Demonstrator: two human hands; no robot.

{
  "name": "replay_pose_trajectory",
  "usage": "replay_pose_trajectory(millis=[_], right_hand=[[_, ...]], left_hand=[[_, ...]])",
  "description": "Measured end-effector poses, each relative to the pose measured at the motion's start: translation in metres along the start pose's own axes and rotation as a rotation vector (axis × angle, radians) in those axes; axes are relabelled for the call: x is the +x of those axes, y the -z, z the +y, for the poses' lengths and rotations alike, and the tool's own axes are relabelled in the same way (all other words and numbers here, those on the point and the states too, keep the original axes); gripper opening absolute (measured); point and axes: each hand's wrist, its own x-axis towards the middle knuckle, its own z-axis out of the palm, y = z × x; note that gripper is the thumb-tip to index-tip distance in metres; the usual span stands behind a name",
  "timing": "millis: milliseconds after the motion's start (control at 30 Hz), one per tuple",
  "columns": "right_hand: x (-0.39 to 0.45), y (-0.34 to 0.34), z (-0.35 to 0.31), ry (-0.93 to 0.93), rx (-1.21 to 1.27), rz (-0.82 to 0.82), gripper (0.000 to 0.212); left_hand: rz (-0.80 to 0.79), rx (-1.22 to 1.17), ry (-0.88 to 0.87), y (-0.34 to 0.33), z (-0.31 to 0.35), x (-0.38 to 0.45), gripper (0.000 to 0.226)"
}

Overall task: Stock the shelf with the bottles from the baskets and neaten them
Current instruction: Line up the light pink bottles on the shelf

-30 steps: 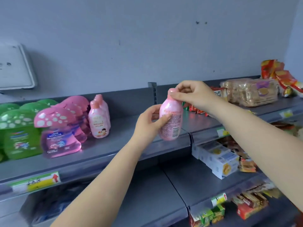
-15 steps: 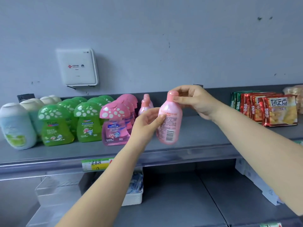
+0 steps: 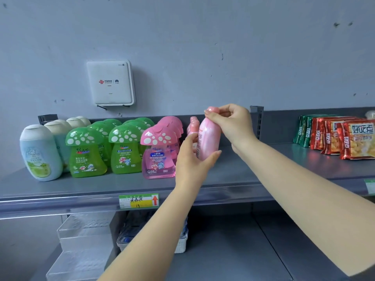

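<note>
Here both hands are up at the top shelf (image 3: 223, 179), sharing one pink bottle (image 3: 210, 138); the left hand (image 3: 192, 159) cups the lower body of it, thumb on the near side and fingers curled round the base, while the right hand (image 3: 233, 122) pinches the rounded pink cap between its fingertips. The bottle is held roughly upright, a little tilted, above the shelf surface and not resting on it; it sits just in front of a short row of matching small pink bottles (image 3: 193, 124) that stand at the back.

To the left of those stand the pink mushroom bottles (image 3: 157, 155) in a file running front to back; further left come two files of green mushroom bottles (image 3: 87, 153), then a file of pale blue bottles (image 3: 39, 153) with cream caps at the shelf's left end. A price label (image 3: 139, 200) with a red arrow is fixed to the shelf's front edge, below the pink mushroom bottles.

Well apart on the right of the shelf lean red and green snack packets (image 3: 353, 140); on the wall above the bottles hangs a white box (image 3: 110, 83). On the lower shelf, a white basket (image 3: 180, 244) is partly hidden behind the left forearm; beside it on the left stand clear plastic trays (image 3: 85, 236).
</note>
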Motion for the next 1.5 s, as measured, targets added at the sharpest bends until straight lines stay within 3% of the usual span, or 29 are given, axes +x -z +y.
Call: replay_pose_trajectory(millis=[100, 200, 300, 400, 500, 600, 767, 967, 1167, 1500], right_hand=[[0.001, 0.007, -0.005, -0.021, -0.013, -0.132, 0.016], [0.002, 0.016, -0.005, -0.033, -0.038, -0.332, 0.016], [0.0, 0.022, 0.003, -0.078, -0.006, -0.518, 0.025], [-0.007, 0.026, 0.012, -0.097, 0.026, -0.606, 0.037], [-0.013, 0.026, 0.024, -0.04, 0.0, -0.575, 0.047], [-0.017, 0.023, 0.034, -0.006, 0.0, -0.481, 0.044], [-0.019, 0.013, 0.051, 0.023, -0.114, -0.363, 0.048], [-0.013, -0.003, 0.069, 0.038, -0.2, -0.288, 0.056], [-0.005, -0.012, 0.084, -0.022, -0.184, -0.255, 0.045], [-0.001, -0.012, 0.102, 0.01, -0.226, -0.255, 0.048]], left_hand=[[-0.091, -0.145, 0.042, 0.014, -0.001, 0.005, 0.051], [-0.228, -0.27, 0.094, 0.028, -0.007, 0.012, 0.059], [-0.38, -0.451, 0.109, 0.038, -0.012, 0.013, 0.049], [-0.443, -0.558, 0.153, 0.041, -0.017, 0.012, 0.044], [-0.445, -0.53, 0.187, 0.038, -0.02, 0.011, 0.038], [-0.331, -0.467, 0.225, 0.03, -0.021, 0.01, 0.031], [-0.089, -0.041, 0.139, 0.02, -0.024, 0.015, 0.03], [-0.094, 0.152, 0.151, 0.008, -0.03, 0.024, 0.032], [-0.139, 0.325, 0.19, 0.0, -0.042, 0.033, 0.031], [-0.14, 0.319, 0.224, -0.004, -0.053, 0.035, 0.035]])
